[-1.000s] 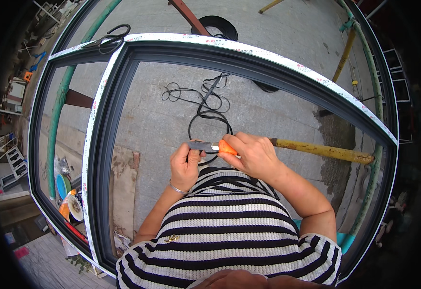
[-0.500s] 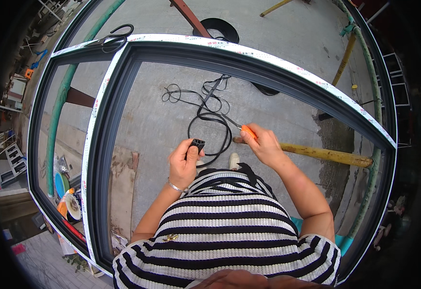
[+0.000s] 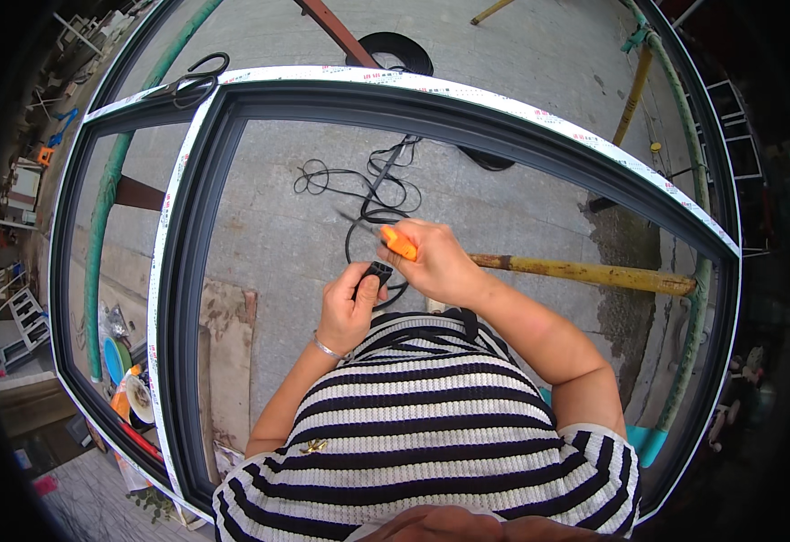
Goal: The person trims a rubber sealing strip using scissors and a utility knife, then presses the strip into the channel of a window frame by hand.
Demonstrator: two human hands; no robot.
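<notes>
My left hand (image 3: 348, 303) is closed around a small black block-like piece (image 3: 378, 272) with slots in its end; whether it is rubber or plastic I cannot tell. Just above it, my right hand (image 3: 435, 260) grips an orange-handled tool (image 3: 399, 242). Its thin dark shaft points up and left, blurred by motion, so the exact kind is unclear. The two hands are close together, with the tool's handle slightly above and right of the black piece. A black strip (image 3: 369, 200) lies in loops on the floor beyond them, partly hidden by my hands.
A large dark window frame (image 3: 169, 298) with white film surrounds me. Black scissors (image 3: 198, 83) rest on its far bar. A yellow pole (image 3: 593, 274) runs beneath on the right, and a green pole (image 3: 106, 226) on the left. A black coil (image 3: 413, 45) lies farther off.
My right hand has moved left with the orange-handled tool, coming close above the black piece. My left hand has stayed nearly in place, still holding the piece.
</notes>
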